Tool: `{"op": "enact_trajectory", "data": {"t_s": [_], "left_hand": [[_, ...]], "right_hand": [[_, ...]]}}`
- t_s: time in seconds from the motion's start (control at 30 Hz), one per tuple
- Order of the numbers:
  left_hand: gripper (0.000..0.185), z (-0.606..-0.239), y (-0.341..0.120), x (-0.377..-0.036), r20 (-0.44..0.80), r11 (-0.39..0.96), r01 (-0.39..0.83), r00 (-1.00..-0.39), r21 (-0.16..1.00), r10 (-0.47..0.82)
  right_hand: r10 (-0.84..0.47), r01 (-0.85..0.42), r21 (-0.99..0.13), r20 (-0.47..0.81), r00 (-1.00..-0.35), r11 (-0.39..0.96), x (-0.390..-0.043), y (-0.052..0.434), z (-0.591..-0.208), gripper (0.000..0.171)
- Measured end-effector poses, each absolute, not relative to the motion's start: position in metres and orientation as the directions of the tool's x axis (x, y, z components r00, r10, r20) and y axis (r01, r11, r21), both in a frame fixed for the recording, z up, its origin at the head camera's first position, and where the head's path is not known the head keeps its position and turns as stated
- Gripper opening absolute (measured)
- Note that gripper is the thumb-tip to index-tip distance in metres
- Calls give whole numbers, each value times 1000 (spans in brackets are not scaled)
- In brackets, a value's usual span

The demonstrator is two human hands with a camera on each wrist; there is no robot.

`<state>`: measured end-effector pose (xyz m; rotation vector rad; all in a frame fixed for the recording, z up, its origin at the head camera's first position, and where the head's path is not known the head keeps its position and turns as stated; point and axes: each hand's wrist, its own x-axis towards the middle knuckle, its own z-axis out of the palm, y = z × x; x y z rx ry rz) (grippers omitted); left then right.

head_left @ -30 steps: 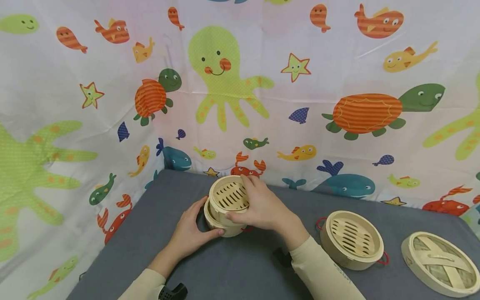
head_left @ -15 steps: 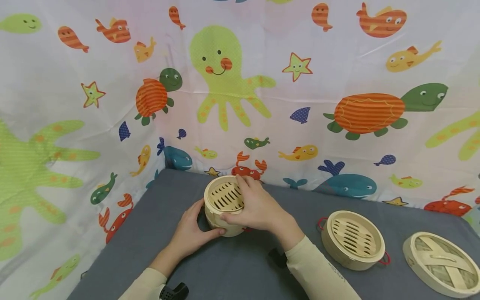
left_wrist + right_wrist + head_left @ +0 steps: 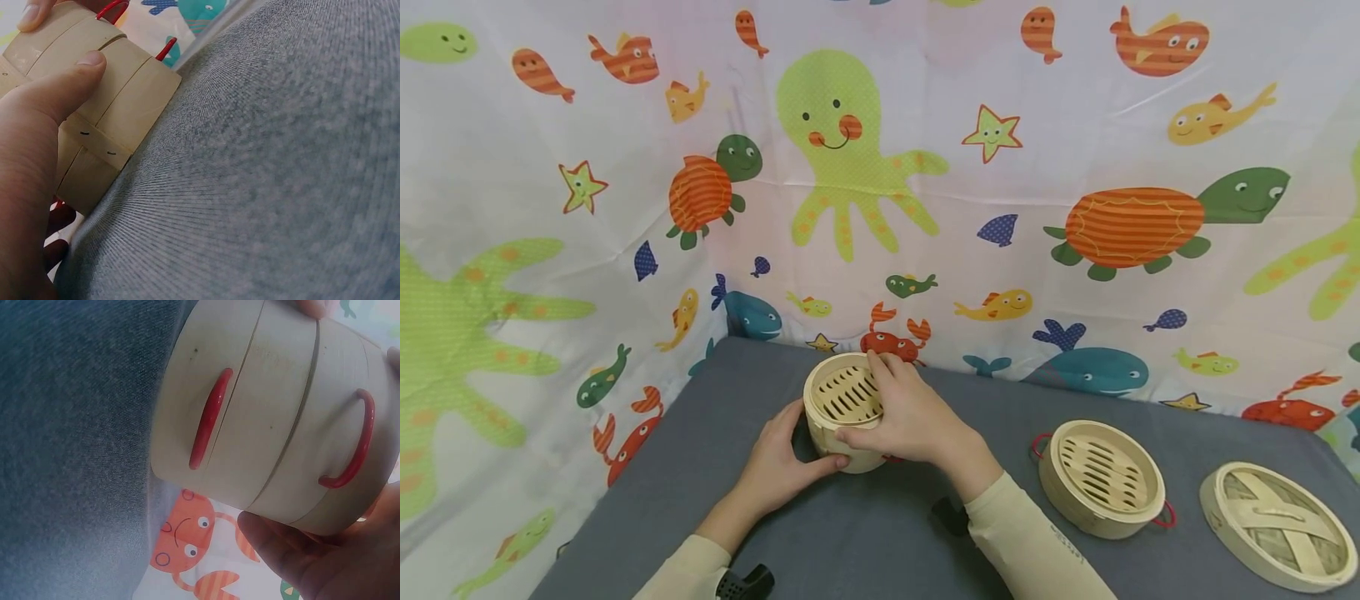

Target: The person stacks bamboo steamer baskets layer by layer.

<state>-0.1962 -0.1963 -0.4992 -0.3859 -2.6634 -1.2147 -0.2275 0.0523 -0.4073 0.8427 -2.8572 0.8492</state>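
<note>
Two bamboo steamer baskets stand stacked on the dark grey cloth. The upper basket has a slotted base facing up, and my right hand grips its rim and side between thumb and fingers. Around the lower basket curls my left hand, its thumb across the near side. A narrow seam runs between the two baskets in the right wrist view, where each shows a red handle. In the left wrist view the left thumb lies near that seam.
Another bamboo steamer basket with red handles stands on the grey cloth to the right. Beyond it lies a woven bamboo lid. A white curtain printed with sea animals hangs behind and at the left.
My right hand has moved the upper basket left and slightly down, from offset and tilted to lined up on the lower basket. My left hand has stayed around the lower one.
</note>
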Motion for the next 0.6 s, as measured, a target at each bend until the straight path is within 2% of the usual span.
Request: {"op": "enact_trajectory", "data": {"t_s": [0.37,0.6], "left_hand": [[112,-498,-195,-196,272,625,310,-949,716,159],[111,-497,-194,-194,259,627,299,-953,719,157]], "right_hand": [[-501,-524,-504,194,-843,687,-227,55,-409,123],[-522,-538,-487,183,-833,688,-226,59,-410,133]]}}
